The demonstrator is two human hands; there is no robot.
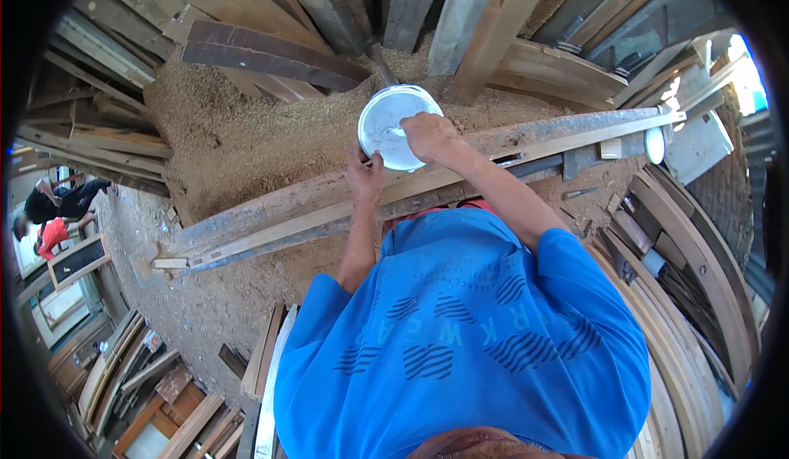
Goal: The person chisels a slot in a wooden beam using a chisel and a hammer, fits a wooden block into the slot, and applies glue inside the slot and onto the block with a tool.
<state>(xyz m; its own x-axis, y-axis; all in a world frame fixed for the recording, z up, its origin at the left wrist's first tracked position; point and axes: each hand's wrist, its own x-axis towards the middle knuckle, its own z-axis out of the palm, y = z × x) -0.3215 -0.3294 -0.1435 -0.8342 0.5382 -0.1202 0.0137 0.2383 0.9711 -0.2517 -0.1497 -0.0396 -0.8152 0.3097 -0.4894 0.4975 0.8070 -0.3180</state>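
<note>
A round white container or lid (382,138), with a pale, smeared inner face, is held over the long wooden beam (304,202). My left hand (364,175) grips its lower left rim, fingers closed on the edge. Over its right side, my right hand (427,137) has its fingers bent together near a small white spot; whatever they hold is too small to make out. A dark slot shows in the light strip of wood just right of my right forearm.
Sawdust (238,143) is heaped beyond the beam, with upright planks (460,19) behind it. More boards (690,270) lie stacked at the right. Two people (62,204) are at the far left. A white round object (654,145) is near the beam's right end.
</note>
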